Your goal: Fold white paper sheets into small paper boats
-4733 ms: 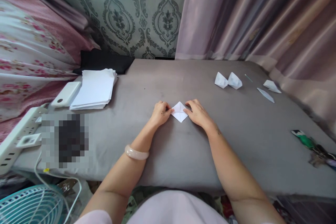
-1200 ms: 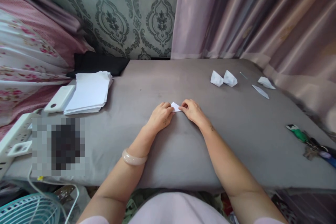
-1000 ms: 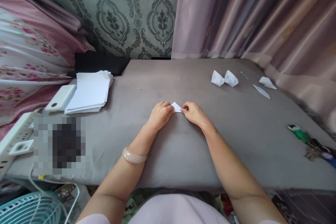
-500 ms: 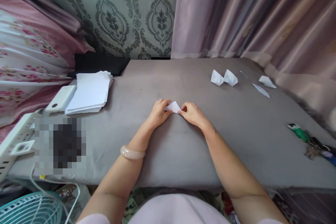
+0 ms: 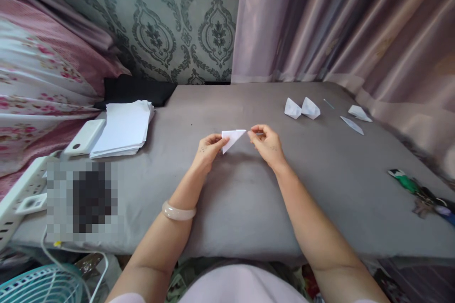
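A small white paper folded into a triangle (image 5: 231, 138) is lifted just above the grey padded table (image 5: 227, 208). My left hand (image 5: 207, 149) pinches its left corner between thumb and fingers. My right hand (image 5: 267, 144) hovers just right of the triangle's tip, fingertips curled together in a pinch, with a narrow gap to the paper. A pale bangle (image 5: 177, 211) circles my left wrist.
A stack of white paper sheets (image 5: 124, 128) and a white power bank (image 5: 84, 137) lie at the left. Several folded paper pieces (image 5: 301, 108) and paper scraps (image 5: 355, 119) sit at the far right. Keys with a green tag (image 5: 419, 194) lie near the right edge. A fan (image 5: 39, 286) stands below left.
The paper went from a flat diamond pressed on the table to a folded triangle raised off it. My right hand has let go of its right end.
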Available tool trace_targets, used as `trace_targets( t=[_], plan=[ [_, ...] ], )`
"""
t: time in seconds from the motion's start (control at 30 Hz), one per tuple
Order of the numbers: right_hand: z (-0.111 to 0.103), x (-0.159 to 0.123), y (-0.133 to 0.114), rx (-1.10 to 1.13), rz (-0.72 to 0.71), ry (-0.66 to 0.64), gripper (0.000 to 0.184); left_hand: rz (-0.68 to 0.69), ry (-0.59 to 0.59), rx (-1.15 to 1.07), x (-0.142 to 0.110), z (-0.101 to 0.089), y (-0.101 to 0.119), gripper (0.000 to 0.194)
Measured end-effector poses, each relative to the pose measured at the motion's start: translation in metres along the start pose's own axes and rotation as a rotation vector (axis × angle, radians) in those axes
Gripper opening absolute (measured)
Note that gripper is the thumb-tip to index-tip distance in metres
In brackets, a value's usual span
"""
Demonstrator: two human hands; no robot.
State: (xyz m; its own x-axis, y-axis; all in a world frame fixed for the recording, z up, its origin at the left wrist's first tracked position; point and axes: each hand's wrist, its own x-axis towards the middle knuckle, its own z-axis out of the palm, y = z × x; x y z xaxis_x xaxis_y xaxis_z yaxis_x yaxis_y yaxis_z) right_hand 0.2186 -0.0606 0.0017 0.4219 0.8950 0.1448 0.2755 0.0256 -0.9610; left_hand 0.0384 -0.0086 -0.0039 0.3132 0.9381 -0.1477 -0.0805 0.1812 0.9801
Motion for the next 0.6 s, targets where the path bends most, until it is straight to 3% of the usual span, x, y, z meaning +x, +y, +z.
trace_targets(
  t=[0.07,0.23,0.5,0.6],
  plan=[
    [0.005,-0.003,-0.005,0.075,0.031,0.023,0.027,0.024,0.051,-0.113,0.002,0.001,0.0,0.029],
    [0.022,-0.013,-0.009,0.15,0.034,-0.106,0.029,0.069,0.07,-0.19,0.0,0.009,-0.002,0.026],
    [0.03,-0.017,-0.009,0.227,0.11,-0.026,0.035,0.101,0.082,-0.137,-0.006,0.019,-0.003,0.026],
    [0.031,-0.018,-0.008,0.175,0.046,0.021,0.031,0.125,0.092,-0.135,-0.007,0.02,-0.003,0.026]
  ],
)
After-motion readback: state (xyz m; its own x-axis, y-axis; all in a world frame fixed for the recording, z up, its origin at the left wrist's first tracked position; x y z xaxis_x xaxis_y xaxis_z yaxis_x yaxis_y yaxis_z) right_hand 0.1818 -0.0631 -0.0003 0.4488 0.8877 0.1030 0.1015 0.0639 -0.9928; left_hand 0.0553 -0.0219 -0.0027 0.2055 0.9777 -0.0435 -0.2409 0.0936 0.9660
